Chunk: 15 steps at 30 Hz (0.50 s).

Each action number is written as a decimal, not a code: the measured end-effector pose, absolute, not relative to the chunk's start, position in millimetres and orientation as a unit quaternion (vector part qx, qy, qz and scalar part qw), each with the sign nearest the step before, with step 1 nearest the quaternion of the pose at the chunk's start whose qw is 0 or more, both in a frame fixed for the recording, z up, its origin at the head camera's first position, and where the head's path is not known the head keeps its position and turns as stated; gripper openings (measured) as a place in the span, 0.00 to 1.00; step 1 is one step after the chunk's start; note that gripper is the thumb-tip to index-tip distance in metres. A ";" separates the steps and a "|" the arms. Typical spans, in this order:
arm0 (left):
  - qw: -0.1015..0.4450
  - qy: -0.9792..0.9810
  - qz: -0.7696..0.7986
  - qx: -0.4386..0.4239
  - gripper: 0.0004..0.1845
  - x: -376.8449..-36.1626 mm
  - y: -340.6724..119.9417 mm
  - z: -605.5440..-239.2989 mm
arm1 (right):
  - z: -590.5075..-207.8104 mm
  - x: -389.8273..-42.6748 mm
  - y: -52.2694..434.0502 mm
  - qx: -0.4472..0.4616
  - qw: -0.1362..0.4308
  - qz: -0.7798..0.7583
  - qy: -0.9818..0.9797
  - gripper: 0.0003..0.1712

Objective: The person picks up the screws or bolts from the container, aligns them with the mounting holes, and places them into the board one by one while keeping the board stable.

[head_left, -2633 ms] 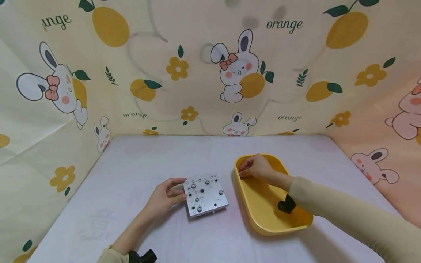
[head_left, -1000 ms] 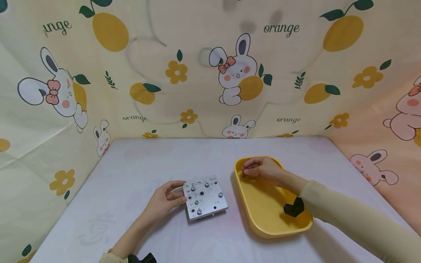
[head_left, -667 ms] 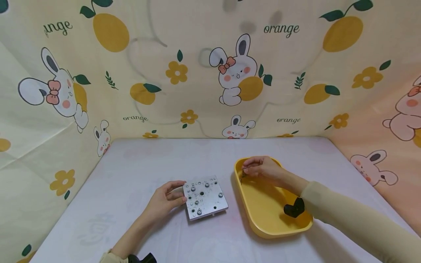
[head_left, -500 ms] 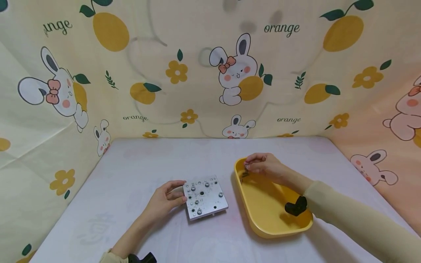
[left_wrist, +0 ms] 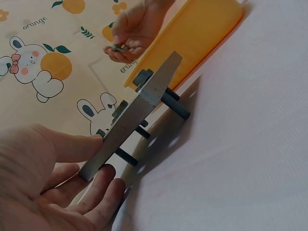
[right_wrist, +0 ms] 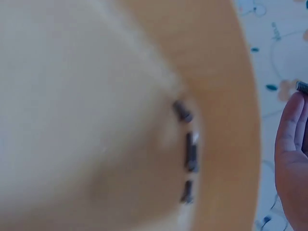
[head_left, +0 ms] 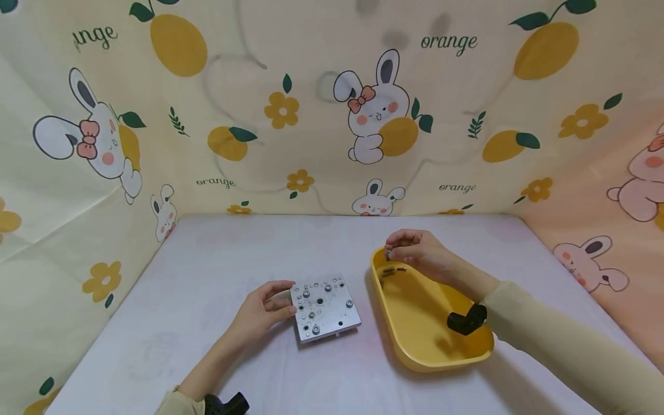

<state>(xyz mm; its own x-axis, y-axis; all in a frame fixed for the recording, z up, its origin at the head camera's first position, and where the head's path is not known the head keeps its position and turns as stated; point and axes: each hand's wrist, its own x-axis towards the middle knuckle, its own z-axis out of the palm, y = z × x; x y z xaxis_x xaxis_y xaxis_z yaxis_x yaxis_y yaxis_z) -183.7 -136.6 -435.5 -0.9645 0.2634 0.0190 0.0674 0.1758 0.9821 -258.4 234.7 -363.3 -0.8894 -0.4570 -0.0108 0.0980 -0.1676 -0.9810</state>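
My left hand [head_left: 287,298] grips the left edge of a square metal plate [head_left: 325,307] on the table, thumb on top and fingers under it. In the left wrist view the plate [left_wrist: 134,118] stands tilted, with dark bolts [left_wrist: 176,106] poking out of its underside. My right hand [head_left: 391,251] hovers over the far end of a yellow tray [head_left: 415,357] and pinches a small screw [head_left: 387,253] between thumb and fingers. Several dark screws [right_wrist: 191,151] lie in the tray's end, seen blurred in the right wrist view, with my fingers [right_wrist: 290,154] at the right edge.
A pale lilac table [head_left: 218,253] is walled on three sides by a printed cloth backdrop [head_left: 311,115] with rabbits and oranges. A black camera mount [head_left: 467,319] sits on my right wrist above the tray, another [head_left: 225,403] on my left wrist.
My right hand has risen out of the tray's far end with a small screw pinched in its fingers. The left hand and the plate have stayed in place.
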 end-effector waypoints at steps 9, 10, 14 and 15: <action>0.077 0.759 0.636 0.114 0.29 -185.2 -136.0 -433.1 | -342.6 -244.9 196.4 -0.181 0.210 -0.747 0.605 0.12; 0.077 0.757 0.638 0.117 0.29 -185.0 -136.0 -432.6 | -342.9 -243.7 191.1 -0.184 0.215 -0.745 0.604 0.12; 0.081 0.754 0.641 0.118 0.29 -183.8 -135.9 -431.2 | -347.8 -238.2 169.0 -0.186 0.234 -0.730 0.614 0.11; 0.082 0.753 0.642 0.117 0.29 -183.5 -135.9 -431.0 | -349.3 -236.6 163.3 -0.185 0.238 -0.725 0.619 0.11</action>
<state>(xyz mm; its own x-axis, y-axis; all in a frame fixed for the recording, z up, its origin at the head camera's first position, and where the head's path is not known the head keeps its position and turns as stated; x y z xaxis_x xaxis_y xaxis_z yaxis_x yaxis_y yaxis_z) -183.5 -135.9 -431.0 -0.9591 0.2819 0.0269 0.0713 0.1485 0.9863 -236.6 163.3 -349.3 -0.8176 -0.5752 -0.0266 0.1165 -0.1201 -0.9859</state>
